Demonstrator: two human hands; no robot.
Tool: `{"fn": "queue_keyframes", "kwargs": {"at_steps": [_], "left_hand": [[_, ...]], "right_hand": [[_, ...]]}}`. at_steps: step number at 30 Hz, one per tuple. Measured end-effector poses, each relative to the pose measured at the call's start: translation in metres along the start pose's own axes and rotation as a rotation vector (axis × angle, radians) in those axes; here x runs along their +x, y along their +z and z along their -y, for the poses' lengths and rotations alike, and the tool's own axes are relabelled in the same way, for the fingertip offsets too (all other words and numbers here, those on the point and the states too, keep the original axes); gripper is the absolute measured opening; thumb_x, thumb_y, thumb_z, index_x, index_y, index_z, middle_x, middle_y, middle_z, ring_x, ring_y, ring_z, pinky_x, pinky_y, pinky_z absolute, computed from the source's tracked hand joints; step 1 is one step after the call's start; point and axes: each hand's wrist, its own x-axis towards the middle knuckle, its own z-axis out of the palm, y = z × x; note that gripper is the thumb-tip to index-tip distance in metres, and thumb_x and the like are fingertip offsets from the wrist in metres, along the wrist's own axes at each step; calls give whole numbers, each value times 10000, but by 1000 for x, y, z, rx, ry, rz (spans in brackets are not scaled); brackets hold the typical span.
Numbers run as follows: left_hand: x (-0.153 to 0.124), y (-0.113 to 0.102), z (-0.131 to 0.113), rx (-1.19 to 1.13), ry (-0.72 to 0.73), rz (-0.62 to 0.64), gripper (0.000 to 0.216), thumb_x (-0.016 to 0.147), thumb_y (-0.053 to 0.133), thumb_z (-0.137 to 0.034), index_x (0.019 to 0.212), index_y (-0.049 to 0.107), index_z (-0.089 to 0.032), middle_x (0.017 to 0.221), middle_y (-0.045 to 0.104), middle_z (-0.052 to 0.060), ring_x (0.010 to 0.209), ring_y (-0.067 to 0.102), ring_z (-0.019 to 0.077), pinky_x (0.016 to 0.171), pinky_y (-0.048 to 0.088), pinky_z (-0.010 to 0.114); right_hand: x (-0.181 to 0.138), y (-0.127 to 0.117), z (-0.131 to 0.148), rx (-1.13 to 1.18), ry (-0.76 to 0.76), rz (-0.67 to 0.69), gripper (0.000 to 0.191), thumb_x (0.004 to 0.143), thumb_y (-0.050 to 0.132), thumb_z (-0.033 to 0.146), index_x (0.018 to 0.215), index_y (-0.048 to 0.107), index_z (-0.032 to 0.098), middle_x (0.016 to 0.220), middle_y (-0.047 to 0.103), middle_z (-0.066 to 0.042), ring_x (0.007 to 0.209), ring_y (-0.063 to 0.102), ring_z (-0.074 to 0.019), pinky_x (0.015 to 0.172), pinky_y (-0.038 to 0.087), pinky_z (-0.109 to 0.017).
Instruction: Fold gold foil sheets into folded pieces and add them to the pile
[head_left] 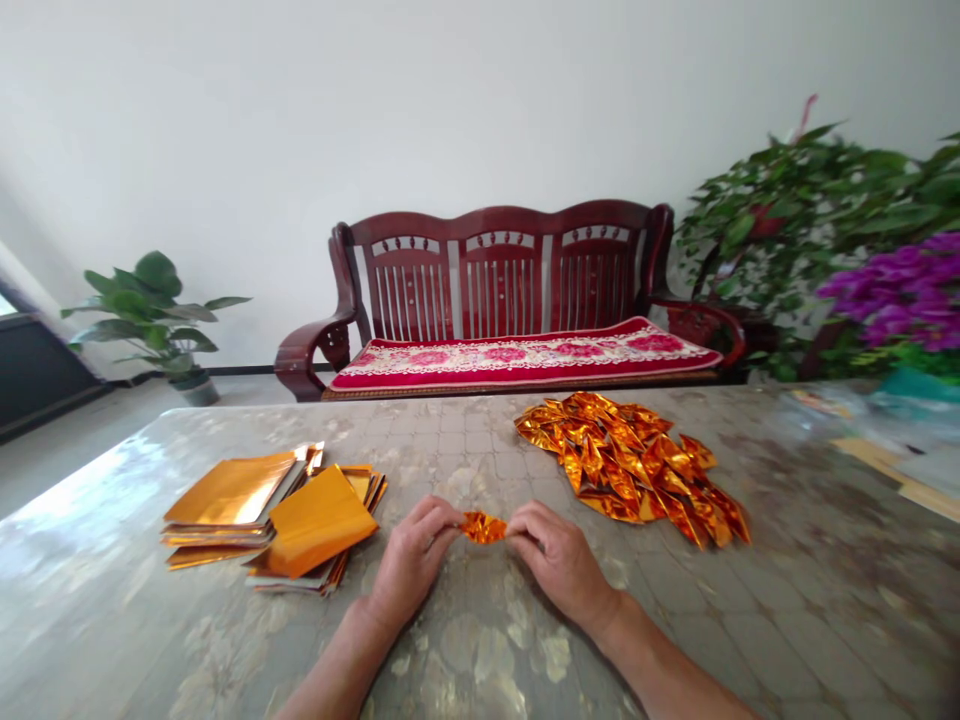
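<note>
Orange foil piece (484,528) | between left fingers (441,515) and right fingers (529,521) | both pinching its ends

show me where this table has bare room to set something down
Free: tabletop between the foil sheets and folded foil pile, beyond the left hand and right hand; also nearer than the pile, right of the right forearm, and nearer than the sheets, left of the left forearm. Crowded: at the sheets, the pile, and far right around the plastic.
</note>
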Motion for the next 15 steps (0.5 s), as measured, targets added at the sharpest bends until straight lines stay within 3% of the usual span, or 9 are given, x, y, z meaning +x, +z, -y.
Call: {"fn": "queue_keyframes", "kwargs": {"at_steps": [8, 15], "left_hand": [[-3, 2, 6, 121, 56, 211, 167, 899, 609, -271, 828, 757, -241, 821, 664, 43, 779, 621, 176, 763, 467, 249], [-4, 3, 12, 194, 63, 243, 156, 900, 622, -271, 886, 777, -267, 836, 729, 44, 786, 674, 179, 753, 484, 238]], "right_hand": [[0, -7, -5, -113, -66, 94, 148, 918, 593, 198, 897, 724, 263, 861, 667, -11, 820, 633, -163, 737, 474, -251], [0, -10, -8, -188, -132, 160, 193, 948, 577, 237, 1007, 754, 289, 909, 695, -21, 833, 659, -158, 733, 492, -241]]}}
